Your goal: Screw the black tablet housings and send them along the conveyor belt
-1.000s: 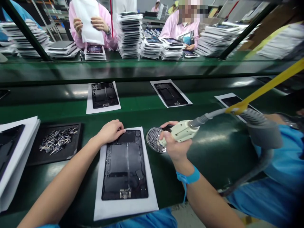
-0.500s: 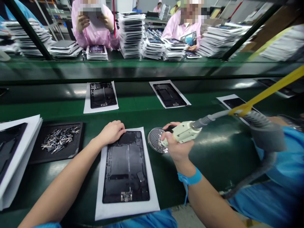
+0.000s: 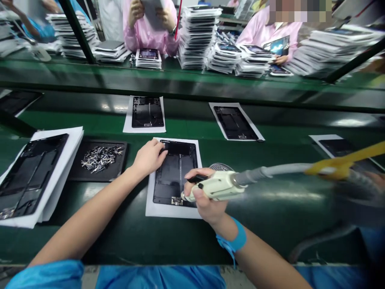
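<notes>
My right hand [image 3: 209, 196] is wrapped around a cream electric screwdriver [image 3: 221, 185] with a black lever. The screwdriver's tip is over the lower right of an open tablet housing [image 3: 168, 172], near a small circuit board [image 3: 177, 200]. The black housing lies on a white sheet [image 3: 173, 211]. My left hand [image 3: 150, 156] grips the housing's upper left corner, fingers bent and thumb on its surface. Partly hidden behind the screwdriver is a round perforated metal dish [image 3: 221, 165].
To the left, a black tray [image 3: 124, 160] holds many small metal parts beside stacked sheets with a housing [image 3: 36, 172]. More housings [image 3: 148, 112] [image 3: 236, 122] lie on the green belt [image 3: 186, 120]. A yellow strap [image 3: 339, 162] holds the cable. Co-workers in pink sit opposite.
My right hand has brought the screwdriver left from the perforated dish to over the tablet housing's lower part. My left hand stays at the upper left corner. The camera view has shifted.
</notes>
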Available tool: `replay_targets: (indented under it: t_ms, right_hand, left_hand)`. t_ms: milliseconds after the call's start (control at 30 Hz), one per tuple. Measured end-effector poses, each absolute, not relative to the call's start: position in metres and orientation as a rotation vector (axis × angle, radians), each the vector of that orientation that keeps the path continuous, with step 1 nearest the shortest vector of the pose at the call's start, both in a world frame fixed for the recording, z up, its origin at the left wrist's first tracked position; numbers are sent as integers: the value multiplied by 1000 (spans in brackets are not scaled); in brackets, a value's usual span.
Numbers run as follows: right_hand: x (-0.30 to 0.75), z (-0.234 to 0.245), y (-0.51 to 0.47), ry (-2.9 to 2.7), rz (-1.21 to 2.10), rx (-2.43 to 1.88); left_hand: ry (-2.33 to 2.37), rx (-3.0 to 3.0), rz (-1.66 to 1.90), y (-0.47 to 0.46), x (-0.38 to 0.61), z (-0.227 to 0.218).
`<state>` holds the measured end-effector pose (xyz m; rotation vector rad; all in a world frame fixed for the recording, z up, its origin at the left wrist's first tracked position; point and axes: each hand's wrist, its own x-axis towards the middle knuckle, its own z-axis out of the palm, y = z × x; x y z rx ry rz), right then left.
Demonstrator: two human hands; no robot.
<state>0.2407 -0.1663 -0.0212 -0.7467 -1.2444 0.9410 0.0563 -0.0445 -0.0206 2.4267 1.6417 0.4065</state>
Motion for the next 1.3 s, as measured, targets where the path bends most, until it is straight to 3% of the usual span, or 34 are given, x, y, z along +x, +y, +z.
replay_targets:
  t_ms: [200, 633, 833, 1000, 1167, 1300]
  right_hand:
    - [229, -30, -167, -1299, 993, -779]
    - [221, -40, -167, -1338, 954, -821]
    - [229, -30, -164, -1269, 947, -808]
    - [269, 3, -165, -1074, 832, -689]
    - [313, 16, -173, -1067, 713, -683]
    - [340, 13, -177, -1088, 624, -713]
  left_hand:
    - [1818, 2150, -31, -106, 18, -13]
    - [1891, 2097, -293, -131, 54, -12]
    - [1957, 2070, -152, -126, 53, -18]
    - [1841, 2248, 402, -84, 25, -4]
    - [1345, 2784, 644, -4, 47, 45]
    - [1006, 3075, 591, 66, 140, 96]
